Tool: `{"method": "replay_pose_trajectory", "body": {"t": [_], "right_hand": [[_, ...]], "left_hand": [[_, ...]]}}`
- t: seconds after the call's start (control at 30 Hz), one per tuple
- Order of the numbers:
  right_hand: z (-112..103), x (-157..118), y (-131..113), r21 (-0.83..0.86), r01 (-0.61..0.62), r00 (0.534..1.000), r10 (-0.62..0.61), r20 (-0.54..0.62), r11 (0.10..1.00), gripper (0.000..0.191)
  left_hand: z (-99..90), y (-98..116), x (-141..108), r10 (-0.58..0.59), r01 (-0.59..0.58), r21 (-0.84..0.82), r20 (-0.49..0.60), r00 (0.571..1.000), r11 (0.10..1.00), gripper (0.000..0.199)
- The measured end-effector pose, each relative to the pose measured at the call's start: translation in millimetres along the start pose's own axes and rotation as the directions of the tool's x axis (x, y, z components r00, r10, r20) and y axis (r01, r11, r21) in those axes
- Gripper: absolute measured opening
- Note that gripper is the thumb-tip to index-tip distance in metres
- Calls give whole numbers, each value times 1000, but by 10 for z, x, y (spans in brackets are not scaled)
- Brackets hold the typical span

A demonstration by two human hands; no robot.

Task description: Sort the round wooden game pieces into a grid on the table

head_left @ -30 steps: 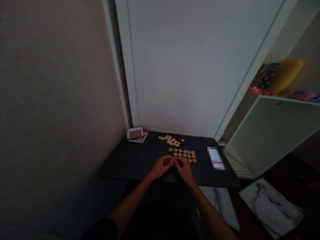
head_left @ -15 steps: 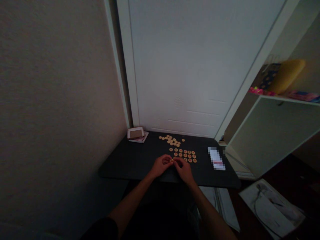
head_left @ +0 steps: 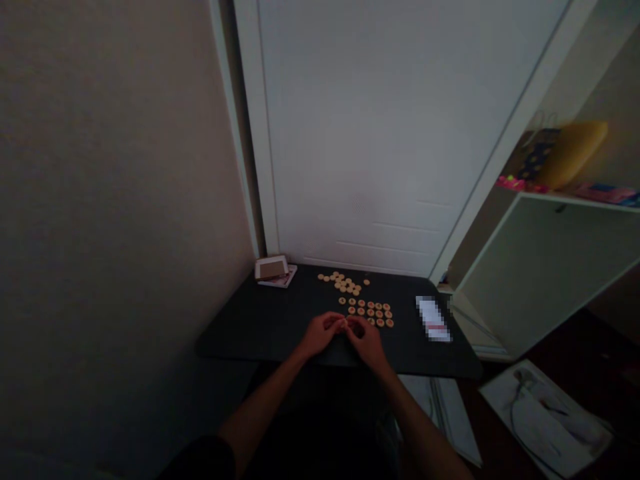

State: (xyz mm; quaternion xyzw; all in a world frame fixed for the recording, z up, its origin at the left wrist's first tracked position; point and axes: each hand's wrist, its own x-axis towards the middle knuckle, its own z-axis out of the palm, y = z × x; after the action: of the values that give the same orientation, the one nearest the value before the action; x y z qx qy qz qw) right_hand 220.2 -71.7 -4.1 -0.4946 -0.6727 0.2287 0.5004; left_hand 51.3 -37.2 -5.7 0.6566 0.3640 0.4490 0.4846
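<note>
My left hand [head_left: 321, 333] and my right hand [head_left: 367, 339] meet at the fingertips above the near middle of the dark table [head_left: 280, 317]. Between them is a small round wooden piece [head_left: 345, 323], mostly covered by the fingers of both hands. Rows of round pieces with dark or red marks [head_left: 371, 312] lie just beyond and to the right of my hands. Farther back is a loose cluster of plain-topped round pieces [head_left: 347, 283], with a single piece [head_left: 367, 282] apart on its right.
A phone-like object, pixelated [head_left: 433, 319], lies at the table's right. Stacked shallow boxes [head_left: 273, 269] stand at the back left corner. Behind the table rises a white door panel [head_left: 360, 133]. Shelves with a yellow item [head_left: 573, 155] are at the right.
My fingertips have drawn closer together around the small piece, which is now more hidden. The pieces on the table lie as before.
</note>
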Motion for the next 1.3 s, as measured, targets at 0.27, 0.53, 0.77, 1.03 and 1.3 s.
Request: {"method": "replay_pose_trajectory", "body": {"t": [0.27, 0.53, 0.77, 1.03, 1.3], "right_hand": [[18, -1, 22, 13, -9, 1000, 9, -23, 1000, 28], [31, -8, 61, -16, -45, 998, 44, -37, 999, 28], [35, -8, 56, -4, -10, 1000, 9, -19, 1000, 24], [37, -9, 45, 0, 50, 998, -49, 30, 999, 26], [69, -5, 66, -6, 22, 1000, -22, 2, 1000, 27]], "left_hand": [[27, 61, -30, 20, -20, 5, 40, 999, 1000, 35], [46, 48, -48, 10, -13, 40, 59, 998, 999, 34], [49, 34, -50, 27, -27, 63, 16, 1000, 998, 33], [14, -9, -17, 22, -16, 83, -75, 997, 996, 30], [9, 68, -19, -1, 1, 23, -8, 1000, 1000, 33]]}}
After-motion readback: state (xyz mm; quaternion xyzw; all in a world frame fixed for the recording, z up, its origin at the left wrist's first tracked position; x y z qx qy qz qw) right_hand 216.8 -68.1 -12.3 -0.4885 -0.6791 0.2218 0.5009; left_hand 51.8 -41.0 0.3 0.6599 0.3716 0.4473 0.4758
